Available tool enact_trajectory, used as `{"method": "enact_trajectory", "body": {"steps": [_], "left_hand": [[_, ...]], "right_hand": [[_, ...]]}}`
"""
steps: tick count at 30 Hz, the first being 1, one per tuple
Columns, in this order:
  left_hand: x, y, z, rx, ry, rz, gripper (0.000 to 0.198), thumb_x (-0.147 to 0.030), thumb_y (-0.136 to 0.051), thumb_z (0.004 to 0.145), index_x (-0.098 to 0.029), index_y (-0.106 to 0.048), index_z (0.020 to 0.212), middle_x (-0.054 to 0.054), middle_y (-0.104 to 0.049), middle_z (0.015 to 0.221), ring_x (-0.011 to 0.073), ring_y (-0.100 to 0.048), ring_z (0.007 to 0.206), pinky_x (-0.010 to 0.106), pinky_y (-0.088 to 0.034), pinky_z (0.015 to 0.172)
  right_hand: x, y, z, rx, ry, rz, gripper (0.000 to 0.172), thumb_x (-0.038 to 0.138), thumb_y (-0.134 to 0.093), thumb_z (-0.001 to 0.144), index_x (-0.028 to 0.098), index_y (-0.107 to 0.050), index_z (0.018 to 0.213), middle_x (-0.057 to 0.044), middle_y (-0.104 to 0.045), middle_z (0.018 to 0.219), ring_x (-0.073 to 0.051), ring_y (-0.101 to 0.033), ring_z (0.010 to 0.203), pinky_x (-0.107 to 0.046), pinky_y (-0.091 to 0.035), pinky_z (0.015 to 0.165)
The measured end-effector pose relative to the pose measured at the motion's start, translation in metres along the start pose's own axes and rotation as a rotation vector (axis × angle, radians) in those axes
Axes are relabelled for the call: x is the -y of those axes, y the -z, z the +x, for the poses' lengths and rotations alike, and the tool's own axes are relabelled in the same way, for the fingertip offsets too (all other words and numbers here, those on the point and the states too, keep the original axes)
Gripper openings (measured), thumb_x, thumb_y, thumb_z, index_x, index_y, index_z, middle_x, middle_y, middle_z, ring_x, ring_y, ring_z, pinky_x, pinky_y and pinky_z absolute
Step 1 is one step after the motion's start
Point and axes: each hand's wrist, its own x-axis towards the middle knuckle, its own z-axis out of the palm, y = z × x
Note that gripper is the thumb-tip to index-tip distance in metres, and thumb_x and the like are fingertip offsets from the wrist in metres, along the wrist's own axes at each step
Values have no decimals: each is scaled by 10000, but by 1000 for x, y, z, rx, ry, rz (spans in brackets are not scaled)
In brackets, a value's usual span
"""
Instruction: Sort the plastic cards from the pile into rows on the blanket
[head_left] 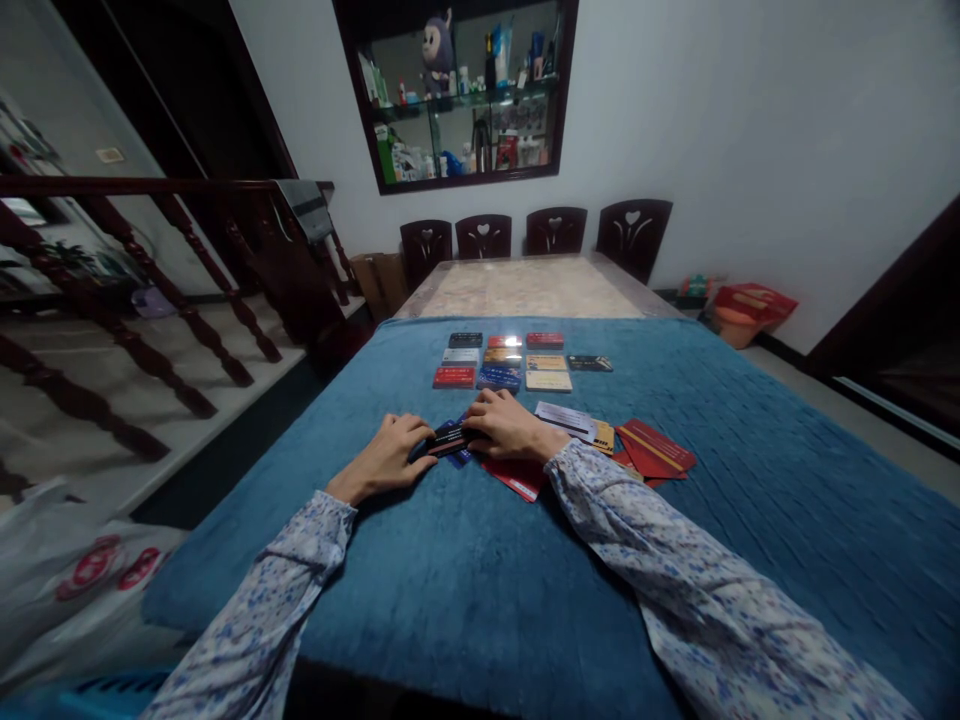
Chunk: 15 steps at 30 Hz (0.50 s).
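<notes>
My left hand (388,457) and my right hand (507,424) rest on a blue cloth (465,590) over the table. Both close on a small stack of dark cards (448,440) held between them. Under and beside my right hand lies a loose heap of cards (651,450), mostly red, with a white one on top. Farther out, several cards lie face up in neat rows (501,362), red, blue, grey and tan ones side by side.
Beyond the cloth the bare tabletop (529,287) runs to several dark chairs (555,229) at the wall. A wooden railing (150,290) stands at left. A white plastic bag (67,580) lies at lower left. A red bag (750,305) sits on the floor at right.
</notes>
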Motion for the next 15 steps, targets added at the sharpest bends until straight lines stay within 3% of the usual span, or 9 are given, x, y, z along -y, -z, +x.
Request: {"method": "enact_trajectory", "body": {"steps": [9, 15], "left_hand": [[-2, 3, -1, -39, -33, -22, 162, -301, -639, 899, -184, -694, 997, 67, -662, 1019, 227, -612, 950, 397, -437, 899], [0, 5, -2, -69, -81, -61, 128, -269, -630, 889, -174, -710, 919, 60, -656, 918, 202, -608, 869, 354, -462, 834]], "right_hand": [[-5, -1, 1, -76, 131, -3, 190, 335, -671, 922, 183, -776, 968, -107, -743, 1005, -253, -499, 1067, -377, -296, 820], [-6, -5, 3, -175, 219, -36, 195, 308, -620, 963, 195, -758, 883, -71, -749, 930, -211, -507, 959, -355, -282, 772]]}}
